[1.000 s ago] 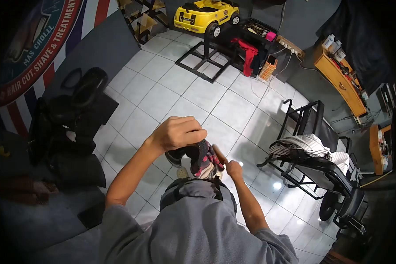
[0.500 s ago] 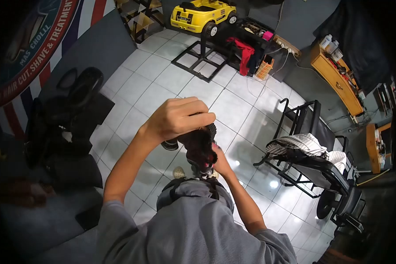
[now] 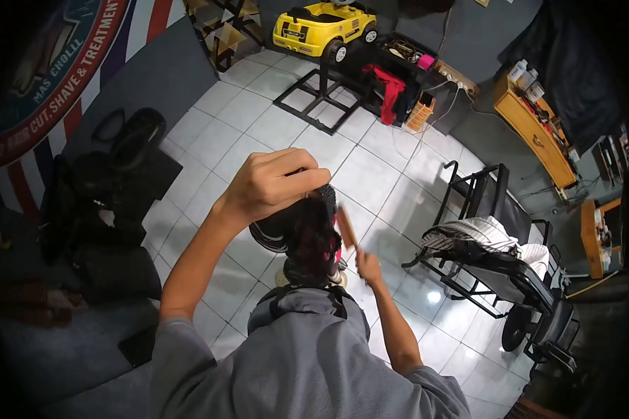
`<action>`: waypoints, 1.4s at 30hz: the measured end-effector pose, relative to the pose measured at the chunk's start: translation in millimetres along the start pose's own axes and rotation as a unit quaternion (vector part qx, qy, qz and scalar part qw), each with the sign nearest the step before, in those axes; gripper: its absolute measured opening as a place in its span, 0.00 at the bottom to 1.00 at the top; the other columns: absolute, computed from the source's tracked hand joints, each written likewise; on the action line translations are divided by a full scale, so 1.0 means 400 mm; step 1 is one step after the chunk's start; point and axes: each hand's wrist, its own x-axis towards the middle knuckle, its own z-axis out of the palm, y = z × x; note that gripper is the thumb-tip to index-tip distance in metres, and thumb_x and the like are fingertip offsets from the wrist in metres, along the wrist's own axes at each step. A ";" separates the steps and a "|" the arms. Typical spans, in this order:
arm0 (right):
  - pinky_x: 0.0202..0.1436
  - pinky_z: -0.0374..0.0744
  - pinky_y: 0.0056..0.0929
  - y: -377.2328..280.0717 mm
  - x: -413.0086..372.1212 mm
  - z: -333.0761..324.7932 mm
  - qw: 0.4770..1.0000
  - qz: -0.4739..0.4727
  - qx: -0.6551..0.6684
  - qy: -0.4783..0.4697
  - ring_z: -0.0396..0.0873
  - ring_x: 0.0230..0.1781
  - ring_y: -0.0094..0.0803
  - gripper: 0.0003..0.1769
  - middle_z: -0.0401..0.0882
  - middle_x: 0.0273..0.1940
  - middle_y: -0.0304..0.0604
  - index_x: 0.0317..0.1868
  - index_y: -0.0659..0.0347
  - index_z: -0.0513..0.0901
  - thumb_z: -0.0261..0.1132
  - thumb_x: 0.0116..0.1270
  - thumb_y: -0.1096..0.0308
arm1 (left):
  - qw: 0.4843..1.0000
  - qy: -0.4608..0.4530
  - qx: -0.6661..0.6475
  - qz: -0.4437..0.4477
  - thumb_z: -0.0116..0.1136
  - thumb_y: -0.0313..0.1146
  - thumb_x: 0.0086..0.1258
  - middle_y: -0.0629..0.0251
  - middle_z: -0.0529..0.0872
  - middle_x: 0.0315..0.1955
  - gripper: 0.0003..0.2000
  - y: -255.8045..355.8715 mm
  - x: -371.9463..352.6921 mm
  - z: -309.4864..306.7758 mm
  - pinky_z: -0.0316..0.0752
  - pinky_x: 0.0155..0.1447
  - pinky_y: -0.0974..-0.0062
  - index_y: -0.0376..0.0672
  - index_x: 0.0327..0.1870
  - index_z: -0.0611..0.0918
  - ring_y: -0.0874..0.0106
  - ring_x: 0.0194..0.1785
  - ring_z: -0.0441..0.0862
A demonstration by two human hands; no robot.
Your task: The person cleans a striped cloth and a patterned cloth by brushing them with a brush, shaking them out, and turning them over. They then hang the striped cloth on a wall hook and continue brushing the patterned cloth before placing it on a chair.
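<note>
My left hand is raised in front of my chest, its fingers closed over the top of a black and dark red item. The item hangs down with a ribbed edge toward the right; its exact kind is hard to make out. Lower and to the right, my right hand is wrapped round the handle of a brush. The brush's brown wooden head points up, close beside the red side of the item. Beneath the item my shoes show in part on the floor.
White tiles cover the floor. To the right stands a black reclining chair with a striped cloth on it. A yellow toy car sits ahead above a black metal frame. Wooden shelves hold bottles at the right wall.
My right hand has moved down and to the right, away from the item, bringing the brush into clear view. My left hand has shifted slightly left with the item.
</note>
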 end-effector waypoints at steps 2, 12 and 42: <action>0.15 0.63 0.27 -0.296 -0.080 -0.179 0.901 0.034 0.430 -0.049 0.65 0.12 0.26 0.31 0.67 0.15 0.36 0.28 0.60 0.73 0.41 0.74 0.41 | 1.000 0.004 0.018 -0.003 0.67 0.21 0.40 0.67 0.77 0.24 0.14 -0.003 0.012 0.009 0.72 0.26 0.75 0.40 0.32 0.82 0.69 0.25 0.78; 0.22 0.66 0.24 -0.391 -0.128 -0.086 0.916 -0.203 0.330 -0.106 0.66 0.19 0.26 0.28 0.65 0.18 0.36 0.29 0.59 0.70 0.45 0.74 0.43 | 0.992 0.104 0.074 0.012 0.68 0.24 0.42 0.69 0.77 0.23 0.12 0.014 0.078 0.018 0.72 0.26 0.75 0.43 0.31 0.82 0.70 0.25 0.78; 0.32 0.78 0.37 0.000 -0.095 0.055 0.976 -0.081 0.010 -0.201 0.80 0.25 0.41 0.35 0.83 0.30 0.50 0.39 0.68 0.83 0.54 0.66 0.38 | 0.971 -0.224 -0.033 -0.075 0.62 0.20 0.53 0.63 0.83 0.32 0.10 0.051 0.094 -0.084 0.75 0.37 0.73 0.40 0.37 0.84 0.63 0.33 0.81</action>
